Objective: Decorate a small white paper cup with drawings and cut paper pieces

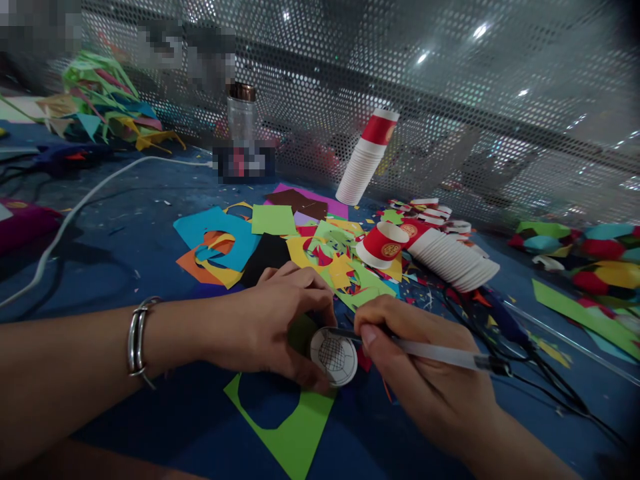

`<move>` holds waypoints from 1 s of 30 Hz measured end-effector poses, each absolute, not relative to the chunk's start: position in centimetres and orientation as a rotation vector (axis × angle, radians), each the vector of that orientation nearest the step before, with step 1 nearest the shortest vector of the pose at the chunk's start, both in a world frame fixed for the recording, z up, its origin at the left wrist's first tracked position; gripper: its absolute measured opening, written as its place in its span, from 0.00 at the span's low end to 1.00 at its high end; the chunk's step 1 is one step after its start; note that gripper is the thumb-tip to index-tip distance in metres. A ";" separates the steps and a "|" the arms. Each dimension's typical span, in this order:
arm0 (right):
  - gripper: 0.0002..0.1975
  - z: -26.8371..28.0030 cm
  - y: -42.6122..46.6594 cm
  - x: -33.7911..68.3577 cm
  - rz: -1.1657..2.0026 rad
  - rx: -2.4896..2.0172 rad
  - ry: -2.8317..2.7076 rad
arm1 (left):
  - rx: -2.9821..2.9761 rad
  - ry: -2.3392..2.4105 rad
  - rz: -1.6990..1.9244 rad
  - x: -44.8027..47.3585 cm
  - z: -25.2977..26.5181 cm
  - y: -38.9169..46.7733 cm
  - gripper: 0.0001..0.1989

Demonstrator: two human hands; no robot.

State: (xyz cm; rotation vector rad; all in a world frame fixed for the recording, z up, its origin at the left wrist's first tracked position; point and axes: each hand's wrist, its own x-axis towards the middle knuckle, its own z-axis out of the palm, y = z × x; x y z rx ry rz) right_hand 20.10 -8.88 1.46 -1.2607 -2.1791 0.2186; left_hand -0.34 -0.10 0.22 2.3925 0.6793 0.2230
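Observation:
My left hand (280,327), wearing a silver bangle on the wrist, curls thumb and fingers round a small white paper disc (334,357) with a raised rim. It looks like a paper cup's bottom. Dark lines form a grid in its middle, with more lines running outward to the edge. My right hand (425,367) grips a pen (440,353) with a pale translucent barrel, its tip end at the disc's upper edge. Under my left hand lies a green paper sheet (295,433) with a large hole cut in it.
Coloured paper scraps (345,260) lie beyond my hands. A red paper cup (383,244) stands beside a toppled cup stack (455,260); another stack (367,157) stands behind. A glue gun (505,320) and its cable lie right. A bottle (241,117) stands before the perforated metal screen (310,87).

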 end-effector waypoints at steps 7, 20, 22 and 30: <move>0.10 1.6 -8.7 20.0 0.187 -1.260 -2.184 | 2.380 0.703 0.202 -0.2 0.5 -0.2 0.25; 0.09 1.5 -9.0 20.1 0.217 -1.276 -2.192 | 2.368 0.683 0.220 -0.4 0.4 -0.1 0.24; 0.10 1.5 -9.0 20.0 0.216 -1.268 -2.190 | 2.371 0.697 0.216 -0.3 0.3 -0.1 0.25; 0.10 1.5 -8.7 20.0 0.196 -1.270 -2.197 | 2.388 0.699 0.252 -0.2 0.0 -0.2 0.26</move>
